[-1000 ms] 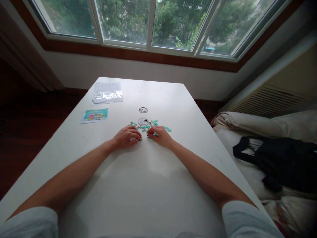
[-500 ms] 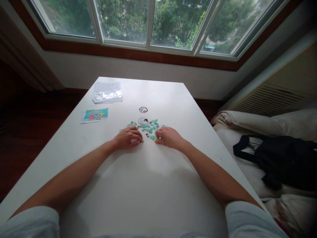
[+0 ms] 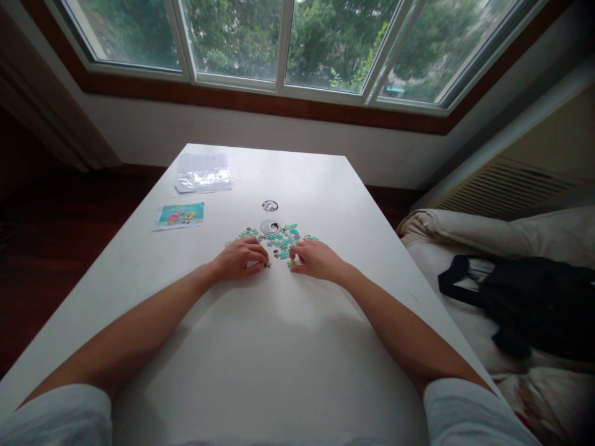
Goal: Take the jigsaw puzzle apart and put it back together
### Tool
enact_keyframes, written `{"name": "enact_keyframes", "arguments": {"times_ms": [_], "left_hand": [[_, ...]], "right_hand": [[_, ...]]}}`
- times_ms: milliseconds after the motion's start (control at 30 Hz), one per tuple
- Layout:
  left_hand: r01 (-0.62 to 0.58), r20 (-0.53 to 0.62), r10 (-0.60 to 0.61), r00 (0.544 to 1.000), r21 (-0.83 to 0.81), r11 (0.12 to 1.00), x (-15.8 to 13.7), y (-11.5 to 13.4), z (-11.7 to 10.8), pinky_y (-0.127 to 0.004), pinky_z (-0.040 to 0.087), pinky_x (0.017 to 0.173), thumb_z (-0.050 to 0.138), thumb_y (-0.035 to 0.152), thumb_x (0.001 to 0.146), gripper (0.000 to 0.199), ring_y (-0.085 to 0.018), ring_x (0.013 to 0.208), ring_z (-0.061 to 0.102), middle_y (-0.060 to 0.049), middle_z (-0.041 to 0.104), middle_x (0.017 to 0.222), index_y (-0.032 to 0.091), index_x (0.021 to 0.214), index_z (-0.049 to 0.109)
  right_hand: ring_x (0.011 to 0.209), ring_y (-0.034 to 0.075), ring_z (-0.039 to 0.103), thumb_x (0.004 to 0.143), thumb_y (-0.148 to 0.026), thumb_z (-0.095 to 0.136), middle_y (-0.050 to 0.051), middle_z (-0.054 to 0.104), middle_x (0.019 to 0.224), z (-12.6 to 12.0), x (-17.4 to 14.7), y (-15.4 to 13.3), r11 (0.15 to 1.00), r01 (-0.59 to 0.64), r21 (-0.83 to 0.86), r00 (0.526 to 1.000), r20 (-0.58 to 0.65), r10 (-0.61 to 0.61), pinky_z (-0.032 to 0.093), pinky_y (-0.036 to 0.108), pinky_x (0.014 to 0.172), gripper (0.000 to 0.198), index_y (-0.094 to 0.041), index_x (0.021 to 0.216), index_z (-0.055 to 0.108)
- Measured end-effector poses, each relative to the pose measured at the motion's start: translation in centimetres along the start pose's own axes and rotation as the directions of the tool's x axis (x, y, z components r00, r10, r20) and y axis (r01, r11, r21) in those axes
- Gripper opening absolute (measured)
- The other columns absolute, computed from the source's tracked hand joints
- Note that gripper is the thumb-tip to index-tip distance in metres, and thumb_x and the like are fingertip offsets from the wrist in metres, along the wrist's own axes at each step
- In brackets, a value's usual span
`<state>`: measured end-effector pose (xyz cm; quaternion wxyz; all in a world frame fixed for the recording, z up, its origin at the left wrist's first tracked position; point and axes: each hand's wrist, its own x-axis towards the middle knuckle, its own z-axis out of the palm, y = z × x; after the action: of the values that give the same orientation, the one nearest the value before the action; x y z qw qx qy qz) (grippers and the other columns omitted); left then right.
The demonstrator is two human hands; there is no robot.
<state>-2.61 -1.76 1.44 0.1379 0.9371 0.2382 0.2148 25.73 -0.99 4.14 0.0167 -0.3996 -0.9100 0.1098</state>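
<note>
A loose heap of small jigsaw puzzle pieces [image 3: 284, 243], mostly turquoise, lies on the white table between my hands. My left hand [image 3: 242, 256] rests at the heap's near left side, its thumb and fingers closed on a small dark and yellow puzzle piece [image 3: 268, 264]. Opposite it, my right hand [image 3: 317, 259] is curved with thumb and index finger apart. A yellow-green puzzle piece [image 3: 290, 263] lies at those fingertips; whether they touch it I cannot tell. One dark-marked piece [image 3: 276, 253] sits between the hands.
Two round grey-and-black designs, a far one [image 3: 270, 205] and a nearer one [image 3: 270, 227], show on the white table [image 3: 269, 359]. A cartoon picture sheet [image 3: 180, 215] and a clear plastic bag [image 3: 203, 173] lie at left. Dark clothing [image 3: 534, 303] is on the couch at right.
My right hand has shifted slightly left, its thumb and index finger spreading beside the yellow-green piece. The left hand stays nearly still with its piece.
</note>
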Motion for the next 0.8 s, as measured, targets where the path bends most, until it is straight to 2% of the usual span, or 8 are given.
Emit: {"name": "enact_keyframes", "arguments": {"times_ms": [100,200,400,567,667,733,800], "left_hand": [[-0.01,0.001,0.01,1.0,-0.009,1.0,0.01,0.06,0.09,-0.035,0.05,0.094,0.056,0.019,0.094,0.024,-0.02,0.099,0.065,-0.003,0.077,0.111,0.025,0.105,0.077],[-0.013,0.008,0.013,1.0,-0.012,1.0,0.03,0.15,0.1,-0.035,0.05,0.096,0.057,0.018,0.093,0.026,-0.021,0.102,0.065,-0.003,0.077,0.114,0.026,0.108,0.077],[-0.01,-0.005,0.01,1.0,-0.012,1.0,0.06,0.27,-0.01,-0.035,0.052,0.097,0.06,0.019,0.092,0.025,-0.021,0.104,0.065,-0.003,0.077,0.113,0.027,0.109,0.077],[-0.017,-0.004,0.017,1.0,-0.017,1.0,0.08,0.24,0.08,-0.035,0.052,0.099,0.06,0.019,0.092,0.025,-0.021,0.105,0.065,-0.004,0.077,0.113,0.027,0.108,0.076],[-0.016,0.003,0.016,1.0,-0.015,1.0,0.03,0.14,0.18,-0.036,0.051,0.098,0.059,0.018,0.091,0.026,-0.021,0.105,0.065,-0.004,0.076,0.115,0.026,0.109,0.076],[-0.013,0.006,0.014,1.0,-0.016,1.0,0.01,0.1,0.21,-0.036,0.051,0.098,0.058,0.017,0.091,0.027,-0.021,0.105,0.065,-0.004,0.076,0.115,0.026,0.109,0.076],[-0.018,0.007,0.018,1.0,-0.02,1.0,0.0,0.11,0.2,-0.036,0.051,0.098,0.058,0.018,0.092,0.026,-0.021,0.105,0.065,-0.004,0.076,0.115,0.026,0.109,0.076]], "right_hand": [[0.094,0.02,0.063,0.089,-0.021,0.072,0.004,0.072,0.098,0.3,0.16,0.1,1.0,0.027,0.002,1.0,-0.011,-0.027,0.039,0.028,0.078,0.016,-0.025,0.104,0.071],[0.096,0.02,0.062,0.089,-0.013,0.068,0.003,0.071,0.099,0.36,0.29,0.35,1.0,0.024,0.016,0.999,-0.03,-0.024,0.039,0.027,0.08,0.024,-0.026,0.108,0.071],[0.092,0.021,0.062,0.088,-0.028,0.075,0.003,0.071,0.09,0.49,0.32,0.45,0.998,-0.05,0.034,0.998,-0.044,0.052,0.041,0.028,0.079,0.018,-0.025,0.105,0.07],[0.093,0.02,0.062,0.091,-0.017,0.067,0.004,0.071,0.096,0.74,0.33,-0.1,0.998,-0.054,0.036,0.996,-0.069,0.056,0.041,0.028,0.08,0.016,-0.024,0.105,0.071],[0.097,0.019,0.062,0.091,-0.009,0.061,0.004,0.071,0.101,0.67,0.26,-0.25,0.998,-0.038,0.048,0.997,-0.072,0.041,0.041,0.027,0.082,0.025,-0.026,0.106,0.072],[0.097,0.019,0.062,0.091,-0.01,0.061,0.003,0.071,0.1,0.65,0.2,-0.2,0.998,-0.05,0.045,0.995,-0.078,0.054,0.041,0.027,0.082,0.026,-0.026,0.108,0.071],[0.094,0.02,0.062,0.092,-0.017,0.065,0.003,0.07,0.095,0.72,0.15,-0.1,0.995,-0.089,0.038,0.992,-0.087,0.092,0.041,0.028,0.08,0.019,-0.026,0.109,0.07]]}}
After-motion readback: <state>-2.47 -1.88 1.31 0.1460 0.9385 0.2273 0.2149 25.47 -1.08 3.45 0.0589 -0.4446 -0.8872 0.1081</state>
